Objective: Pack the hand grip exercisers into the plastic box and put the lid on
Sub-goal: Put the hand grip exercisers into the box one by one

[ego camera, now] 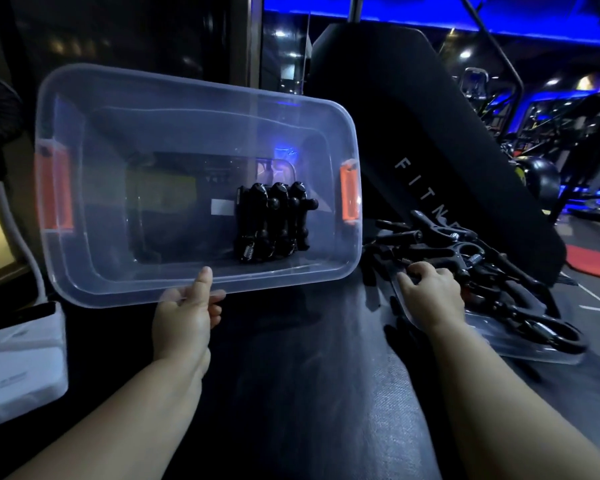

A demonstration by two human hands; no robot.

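Two bare arms were stretched out ahead of me over the dark, woven-textured table (291, 393). My left grip (184, 313) pinched the near rim of the plastic box (187, 109), thumb lying up the inside wall and fingers curled behind it. The box was clear, rectangular with rounded corners, with an orange latch (54, 188) at each short end, and was tilted so its opening faced me. A tight row of black hand grip exercisers (274, 223) with steel springs lay against its bottom, toward the right end. My right grip (430, 296) was palm down, its fingers bent over the near edge of a loose pile of exercisers (465, 258); I could not tell whether they enclosed one. That pile sat on the clear lid (520, 351), right of the box.
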